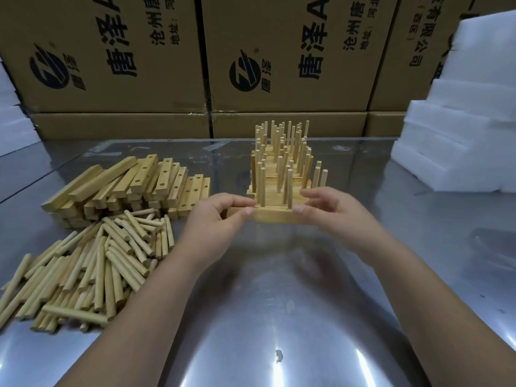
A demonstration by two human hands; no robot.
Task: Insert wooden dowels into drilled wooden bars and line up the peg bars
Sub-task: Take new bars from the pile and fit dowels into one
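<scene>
A wooden peg bar point(275, 216) with upright dowels lies at the table's centre, nearest me. My left hand point(216, 219) pinches its left end between thumb and fingers. My right hand point(331, 210) holds its right end, thumb at the front edge, fingers curved over the top. Directly behind it stands a row of several finished peg bars point(282, 163), their dowels pointing up. To the left is a stack of drilled bars without dowels point(134, 185). A heap of loose dowels point(92, 263) lies in front of that stack.
The table point(279, 317) is shiny metal. Large cardboard boxes point(279, 65) form a wall along its far edge. White foam blocks point(460, 129) are piled at the right, and more white foam point(11, 115) sits at the far left.
</scene>
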